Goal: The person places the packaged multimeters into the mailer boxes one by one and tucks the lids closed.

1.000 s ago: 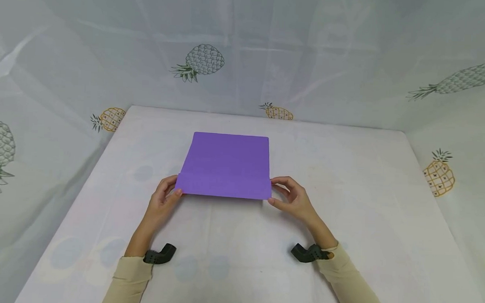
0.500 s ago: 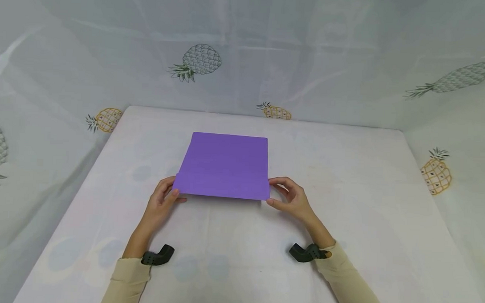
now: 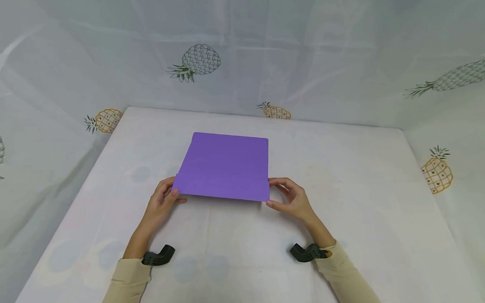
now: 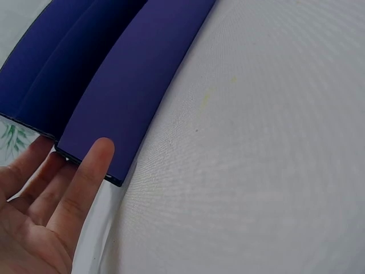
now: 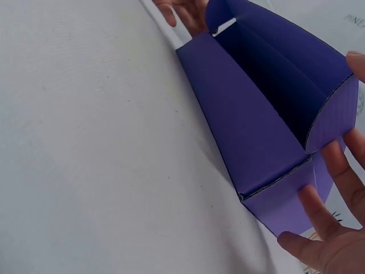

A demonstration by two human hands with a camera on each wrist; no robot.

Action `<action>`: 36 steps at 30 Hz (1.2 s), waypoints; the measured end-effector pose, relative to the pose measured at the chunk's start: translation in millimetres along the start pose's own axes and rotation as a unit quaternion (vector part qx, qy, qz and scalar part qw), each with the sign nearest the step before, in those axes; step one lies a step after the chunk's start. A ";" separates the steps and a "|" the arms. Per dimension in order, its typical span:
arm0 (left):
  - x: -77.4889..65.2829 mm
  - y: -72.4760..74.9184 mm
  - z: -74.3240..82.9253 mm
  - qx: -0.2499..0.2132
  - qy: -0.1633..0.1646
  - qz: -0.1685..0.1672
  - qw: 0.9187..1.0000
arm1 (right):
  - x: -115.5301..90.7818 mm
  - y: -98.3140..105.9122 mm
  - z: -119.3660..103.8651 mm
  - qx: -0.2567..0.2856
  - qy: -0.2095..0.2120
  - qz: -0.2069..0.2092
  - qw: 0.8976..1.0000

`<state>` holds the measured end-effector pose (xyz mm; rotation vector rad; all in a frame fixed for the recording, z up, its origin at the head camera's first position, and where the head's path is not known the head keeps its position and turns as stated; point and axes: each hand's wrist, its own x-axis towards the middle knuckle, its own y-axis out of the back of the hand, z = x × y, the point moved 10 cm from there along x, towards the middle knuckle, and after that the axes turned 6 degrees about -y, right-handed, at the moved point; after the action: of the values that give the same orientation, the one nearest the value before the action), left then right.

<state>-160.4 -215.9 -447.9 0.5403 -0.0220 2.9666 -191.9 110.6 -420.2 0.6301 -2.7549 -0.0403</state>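
A purple cardboard box point(image 3: 226, 164) sits in the middle of the table, its broad lid facing up in the head view. In the right wrist view its lid point(image 5: 296, 45) stands partly raised, with a dark gap between it and the box's wall point(image 5: 245, 120). The left hand point(image 3: 159, 204) holds the left end; in the left wrist view one fingertip lies on the purple panel point(image 4: 120, 103) and the others touch the end. At the right end, the right hand point(image 3: 294, 202) holds the box, fingers spread against its side panel point(image 5: 279, 205). The contents are hidden.
The box rests over a white table cover point(image 3: 345, 195). Hanging cloth with pineapple prints point(image 3: 203, 58) encloses the far side and both flanks. A dark wrist mount point(image 3: 158, 255) is strapped to the left wrist, another dark mount point(image 3: 309, 253) to the right.
The box and both hands have shifted slightly left in the head view, along with the whole scene. A finger of the left hand now shows below the box's front edge.
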 end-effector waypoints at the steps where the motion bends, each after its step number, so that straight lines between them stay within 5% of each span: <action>1: -0.1 0.0 -0.1 -0.001 -0.001 0.000 1.000 | 0.0 -0.2 -0.4 0.001 0.004 0.000 1.000; 8: 1.2 1.4 -0.8 -0.009 -0.002 0.008 1.000 | -1.0 0.4 3.7 0.001 -0.008 0.005 1.000; 15: 1.5 10.9 1.9 0.052 -0.012 0.050 0.997 | -0.9 -0.5 9.3 0.003 -0.036 -0.004 0.999; 19: 0.2 13.9 1.6 0.036 -0.011 0.065 0.997 | -0.4 -1.2 10.9 0.005 -0.035 -0.008 0.999; 36: 0.5 10.2 -3.8 0.038 0.013 0.037 0.998 | -1.1 -6.2 9.0 0.035 0.006 -0.033 0.999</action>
<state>-163.5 -225.8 -451.2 0.5195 0.0763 3.0572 -191.2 105.2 -429.7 0.7375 -2.7341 0.0462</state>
